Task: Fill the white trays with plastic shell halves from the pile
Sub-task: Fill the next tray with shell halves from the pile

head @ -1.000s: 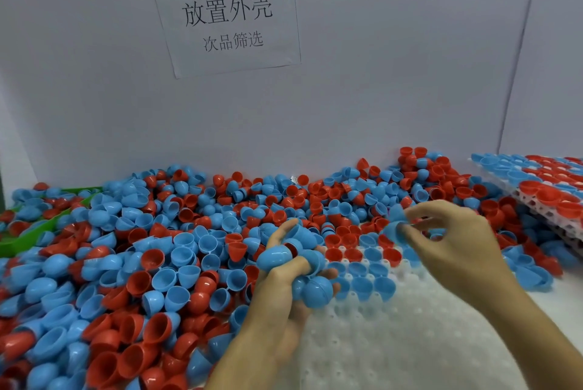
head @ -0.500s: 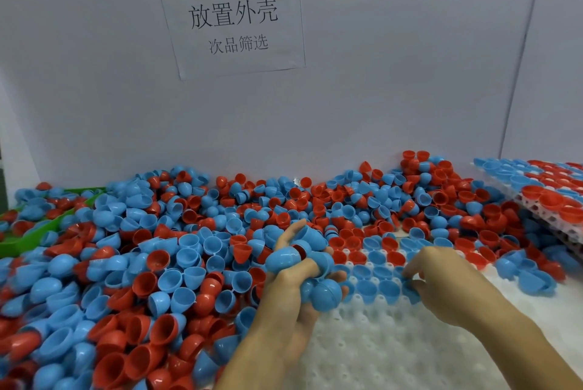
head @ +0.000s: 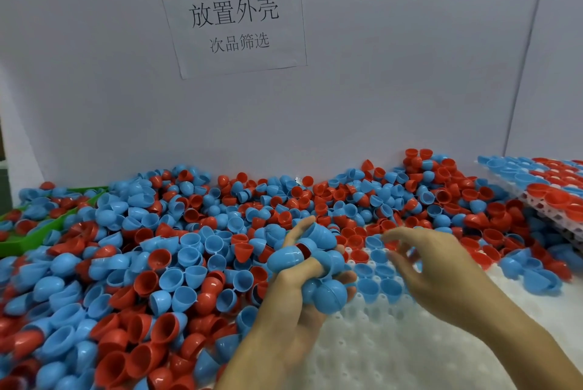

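Note:
A big pile of blue and red plastic shell halves covers the table on the left and at the back. In front of me lies a white tray with round pockets; a few blue halves sit in its far rows. My left hand grips a bunch of blue shell halves over the tray's left edge. My right hand hovers just right of that bunch, above the tray, fingers loosely curled and blurred, with nothing visibly in them.
A stack of trays filled with red and blue halves stands at the right edge. A green tray lies half buried at the far left. A white wall with a paper sign closes the back.
My right hand came down to the tray's far rows with a blue half, then lifted off and moved back toward my left hand. The left hand kept its bunch.

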